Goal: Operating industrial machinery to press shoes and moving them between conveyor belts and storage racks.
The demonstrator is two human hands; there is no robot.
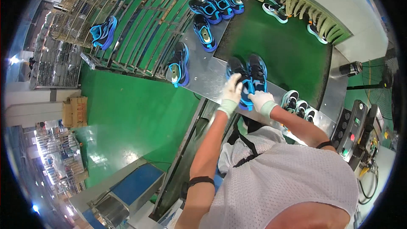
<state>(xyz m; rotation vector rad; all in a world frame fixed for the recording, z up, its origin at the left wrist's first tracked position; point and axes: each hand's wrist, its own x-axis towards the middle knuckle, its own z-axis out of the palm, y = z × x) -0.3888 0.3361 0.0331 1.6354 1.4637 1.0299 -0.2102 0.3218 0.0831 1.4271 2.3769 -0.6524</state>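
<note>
Two black sneakers with bright blue soles stand side by side in front of me, toes pointing away, at the near edge of the green belt. My left hand (pixel 232 90), in a white glove, is closed on the collar of the left sneaker (pixel 236 65). With its gloved fingers closed at the heel end, my right hand (pixel 261 101) grips the right sneaker (pixel 257 68). The fingertips are partly hidden against the shoes. Left of them, a matching sneaker (pixel 179 64) rests on the metal ledge (pixel 202 74).
More blue-soled sneakers (pixel 205 34) line the ledge further back. White-soled sneakers (pixel 295 104) stand by my right arm. Others sit on the green belt (pixel 282 55) near a fringed opening (pixel 305 12). A metal rack (pixel 144 25) is at left, a control box (pixel 349 129) at right.
</note>
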